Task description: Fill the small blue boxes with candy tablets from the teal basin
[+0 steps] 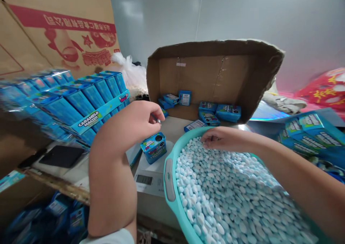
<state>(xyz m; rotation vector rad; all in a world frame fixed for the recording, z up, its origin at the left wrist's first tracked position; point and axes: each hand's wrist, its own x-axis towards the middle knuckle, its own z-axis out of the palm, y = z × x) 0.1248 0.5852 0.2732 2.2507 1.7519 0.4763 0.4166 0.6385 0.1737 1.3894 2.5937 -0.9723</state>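
My left hand (147, 120) is closed in a pinch above a blue tin (154, 148), with a small pale candy (159, 121) showing at the fingertips. The tin stands upright on a white kitchen scale (149, 181), its lid side up. On the right, my right hand (215, 138) rests at the far rim of a turquoise basin (172, 190) filled with pale blue and white candies (229, 186). Its fingers are curled down against the candies, and what they may hold is hidden. The scale's display is too small to read.
An open cardboard box (215, 75) on its side behind the scale holds several blue tins (228, 112). Packed tins in trays (88, 103) are stacked left, above a dark flat pad (61, 156). Blue cartons (309, 132) stand right. More tins (58, 206) lie in a box lower left.
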